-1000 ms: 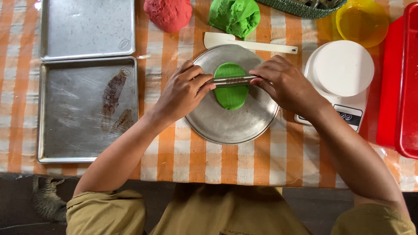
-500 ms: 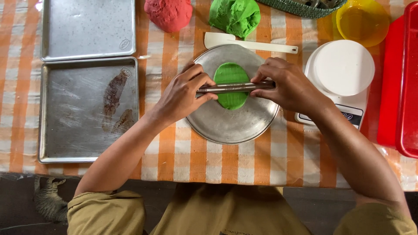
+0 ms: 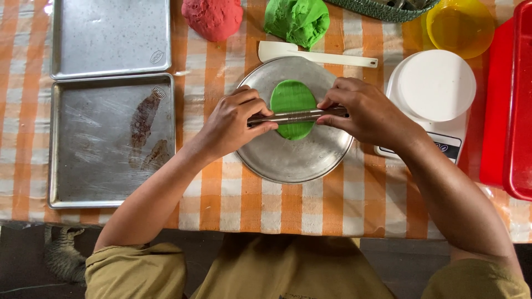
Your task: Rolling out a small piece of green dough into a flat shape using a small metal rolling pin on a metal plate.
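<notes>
A flat oval of green dough (image 3: pixel 292 99) lies on a round upturned metal plate (image 3: pixel 293 158). Across the dough runs a thin metal rolling pin (image 3: pixel 296 116). My left hand (image 3: pixel 235 122) grips its left end and my right hand (image 3: pixel 366 111) grips its right end. The pin rests on the lower half of the oval, and a little dough shows below it.
Two metal baking trays (image 3: pixel 111 36) (image 3: pixel 108 144) sit at the left. A red dough lump (image 3: pixel 213 16) and a green dough lump (image 3: pixel 296 19) lie at the back, with a white spatula (image 3: pixel 316 55). A white kitchen scale (image 3: pixel 435 94), yellow bowl (image 3: pixel 460 25) and red tray (image 3: pixel 512 105) stand at the right.
The rolling pin has moved toward me over the green dough, from its upper part to its lower half, with both hands following.
</notes>
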